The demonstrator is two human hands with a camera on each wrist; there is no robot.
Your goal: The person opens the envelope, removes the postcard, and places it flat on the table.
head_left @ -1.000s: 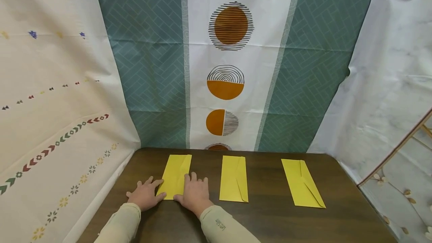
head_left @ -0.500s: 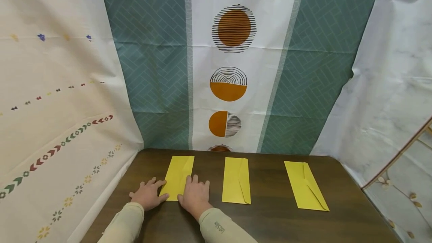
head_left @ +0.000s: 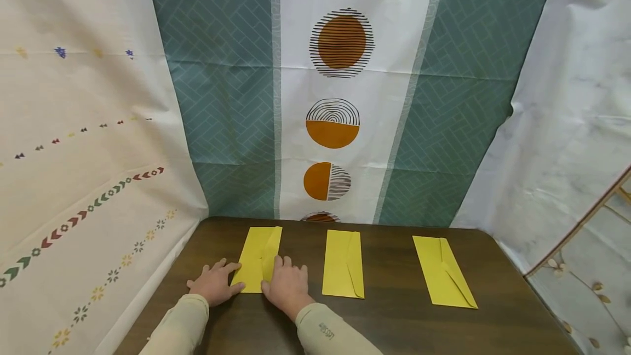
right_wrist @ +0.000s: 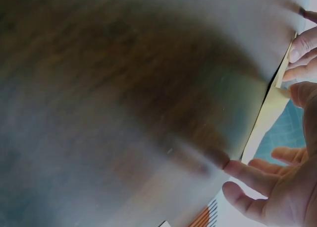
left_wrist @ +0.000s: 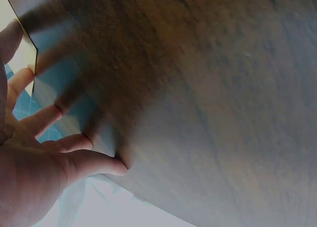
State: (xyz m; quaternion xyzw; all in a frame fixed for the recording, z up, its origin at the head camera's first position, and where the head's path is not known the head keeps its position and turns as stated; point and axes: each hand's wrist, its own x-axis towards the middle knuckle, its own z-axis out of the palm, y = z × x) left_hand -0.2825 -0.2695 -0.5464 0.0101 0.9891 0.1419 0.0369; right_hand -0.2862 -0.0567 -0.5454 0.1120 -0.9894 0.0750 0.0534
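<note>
Left envelope (head_left: pixel 257 259): yellow, lying lengthwise on the dark wooden table (head_left: pixel 394 322) near its far left corner, flap side up, with the flap lifted slightly along the right edge.
Left hand (head_left: pixel 213 284): flat on the table at the envelope's near left corner, fingers spread and straight, fingertips touching the paper's edge (the left wrist view shows the spread fingers (left_wrist: pixel 59 110) pressed to the wood).
Right hand (head_left: pixel 287 284): flat at the envelope's near right corner, fingers straight, their tips resting on the paper by the flap; nothing is gripped.
Hands together: side by side, apart, with the envelope's near end between them.
Middle envelope (head_left: pixel 342 263): yellow, flap side up, just right of the right hand, not touched.
Right envelope (head_left: pixel 443 272): yellow, angled a little, well apart from the hands.
Sleeves (head_left: pixel 325 336): pale beige, reaching to both wrists.
Backdrop (head_left: pixel 340 92): teal and white cloth with orange circles hangs behind the table; patterned cream cloth to the left.
</note>
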